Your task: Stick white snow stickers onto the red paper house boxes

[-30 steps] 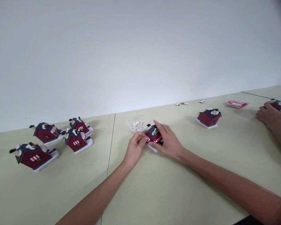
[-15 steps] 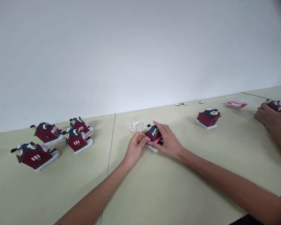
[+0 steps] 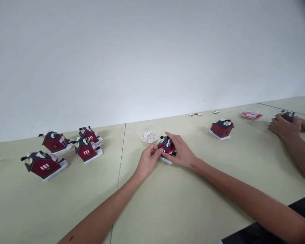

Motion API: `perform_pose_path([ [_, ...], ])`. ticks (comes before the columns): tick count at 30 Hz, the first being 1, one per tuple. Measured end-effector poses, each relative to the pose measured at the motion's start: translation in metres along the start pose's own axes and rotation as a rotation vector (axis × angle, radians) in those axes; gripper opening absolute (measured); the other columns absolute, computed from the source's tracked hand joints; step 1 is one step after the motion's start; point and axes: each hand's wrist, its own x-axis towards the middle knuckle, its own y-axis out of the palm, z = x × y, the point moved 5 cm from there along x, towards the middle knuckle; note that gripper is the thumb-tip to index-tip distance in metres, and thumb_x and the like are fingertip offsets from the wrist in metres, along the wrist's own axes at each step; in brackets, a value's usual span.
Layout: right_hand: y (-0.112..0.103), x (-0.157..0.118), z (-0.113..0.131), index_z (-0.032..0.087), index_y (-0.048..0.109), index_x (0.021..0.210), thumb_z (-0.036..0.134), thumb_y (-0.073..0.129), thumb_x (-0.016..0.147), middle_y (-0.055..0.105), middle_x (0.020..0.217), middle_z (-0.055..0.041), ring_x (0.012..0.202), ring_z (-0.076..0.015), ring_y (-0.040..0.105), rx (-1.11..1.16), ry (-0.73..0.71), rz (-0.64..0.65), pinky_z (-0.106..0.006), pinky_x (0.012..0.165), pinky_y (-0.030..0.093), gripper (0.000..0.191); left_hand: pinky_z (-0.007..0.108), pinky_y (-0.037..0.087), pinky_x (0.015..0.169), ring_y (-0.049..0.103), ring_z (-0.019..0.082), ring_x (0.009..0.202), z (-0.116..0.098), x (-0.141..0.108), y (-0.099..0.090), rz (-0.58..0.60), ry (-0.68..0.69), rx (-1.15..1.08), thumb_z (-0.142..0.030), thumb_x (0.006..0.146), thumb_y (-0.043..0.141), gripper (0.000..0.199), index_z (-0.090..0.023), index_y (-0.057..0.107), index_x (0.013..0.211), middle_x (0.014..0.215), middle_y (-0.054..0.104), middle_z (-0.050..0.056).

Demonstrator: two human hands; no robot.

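A small dark-red toy house (image 3: 165,141) with a dark, snow-patched roof and white base stands on the table in front of me. My right hand (image 3: 181,150) is wrapped round its right side, thumb in front and fingers over the roof. With thumb and fingertips, my left hand (image 3: 149,158) pinches a small red-and-white striped awning against the house's side wall; the thumb partly hides it. Just behind my left hand, a clear round tub (image 3: 149,137) holds small white and striped pieces.
Several finished-looking toy houses (image 3: 87,152) stand to the left. Another house (image 3: 221,128) sits right of centre. Small loose pieces (image 3: 195,114) lie by the wall, near a bag of red-and-white pieces (image 3: 251,115). At far right, a co-worker's hands (image 3: 286,126) hold a house.
The view has shifted slightly, so the surroundings appear moved. Both my hands stay on the house, the left thumb still pressing at the striped awning.
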Motion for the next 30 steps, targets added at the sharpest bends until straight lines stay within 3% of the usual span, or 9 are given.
perform_pose_path([
  [4,-0.001,-0.001,-0.003,0.023,0.016,0.159,0.049,0.065,0.086,0.053,0.138,-0.0163,0.125,-0.0332,0.051,0.053,-0.067,0.070,-0.053,0.101,0.048,0.092,0.026,0.043,0.071,0.058,0.018,0.087,-0.013,-0.005,-0.008,-0.043,0.151,0.248,-0.046,0.088,0.066,0.034,-0.021,0.057,0.109,0.096,0.064,0.004],
  [8,0.000,-0.003,0.001,0.020,-0.004,0.160,0.047,0.063,0.087,0.044,0.151,-0.0186,0.131,-0.0329,0.052,0.121,-0.162,0.169,-0.050,0.104,0.047,0.103,0.037,0.047,0.096,0.042,0.029,0.136,-0.024,-0.007,-0.007,0.140,0.341,0.381,-0.044,0.089,0.066,0.063,-0.029,0.042,0.145,0.149,0.043,0.013],
  [11,0.002,-0.005,0.007,0.019,-0.019,0.157,0.046,0.058,0.090,0.028,0.162,-0.0182,0.135,-0.0323,0.051,0.131,-0.237,0.238,-0.047,0.102,0.049,0.106,0.046,0.034,0.116,0.022,0.032,0.150,-0.028,-0.009,-0.008,0.219,0.416,0.457,-0.045,0.088,0.067,0.073,-0.033,0.034,0.152,0.162,0.025,0.010],
  [14,0.001,-0.006,0.013,0.018,-0.022,0.156,0.047,0.054,0.092,0.025,0.162,-0.0207,0.133,-0.0327,0.053,0.071,-0.304,0.243,-0.047,0.098,0.052,0.103,0.048,0.025,0.122,0.021,0.031,0.151,-0.036,-0.012,-0.011,0.300,0.408,0.485,-0.047,0.086,0.069,0.074,-0.034,0.036,0.152,0.164,0.022,0.009],
  [19,0.002,-0.009,0.026,0.014,0.004,0.158,0.051,0.049,0.097,0.053,0.144,-0.0222,0.122,-0.0314,0.062,0.007,-0.352,0.265,-0.045,0.093,0.055,0.084,0.046,0.030,0.120,0.031,0.032,0.146,-0.058,-0.022,-0.022,0.397,0.311,0.549,-0.049,0.079,0.076,0.080,-0.037,0.040,0.150,0.155,0.038,0.009],
  [22,0.007,-0.012,0.036,0.013,0.022,0.153,0.052,0.047,0.098,0.068,0.123,-0.0185,0.106,-0.0296,0.069,-0.031,-0.327,0.225,-0.043,0.086,0.057,0.072,0.045,0.035,0.116,0.040,0.031,0.139,-0.069,-0.030,-0.030,0.356,0.303,0.609,-0.047,0.081,0.074,0.072,-0.036,0.046,0.146,0.147,0.047,0.008],
  [25,0.007,-0.014,0.044,0.018,0.038,0.148,0.058,0.051,0.096,0.067,0.130,-0.0158,0.112,-0.0274,0.068,-0.077,-0.364,0.125,-0.041,0.090,0.056,0.067,0.043,0.039,0.113,0.045,0.030,0.134,-0.073,-0.042,-0.039,0.299,0.293,0.678,-0.046,0.082,0.073,0.067,-0.035,0.048,0.143,0.142,0.052,0.008],
  [28,-0.007,-0.013,0.036,0.025,0.053,0.138,0.060,0.058,0.092,0.066,0.133,-0.0097,0.115,-0.0248,0.066,-0.152,-0.438,0.067,-0.040,0.094,0.054,0.058,0.043,0.042,0.109,0.049,0.031,0.132,-0.076,-0.063,-0.061,0.212,0.252,0.780,-0.048,0.083,0.071,0.064,-0.034,0.049,0.142,0.141,0.053,0.008],
  [30,-0.032,-0.009,0.011,0.024,0.061,0.130,0.054,0.059,0.092,0.070,0.126,-0.0087,0.114,-0.0254,0.066,-0.242,-0.392,-0.030,-0.043,0.097,0.052,0.048,0.044,0.044,0.107,0.051,0.031,0.129,-0.080,-0.083,-0.090,0.104,0.223,0.839,-0.049,0.084,0.069,0.061,-0.034,0.049,0.140,0.140,0.054,0.006],
])
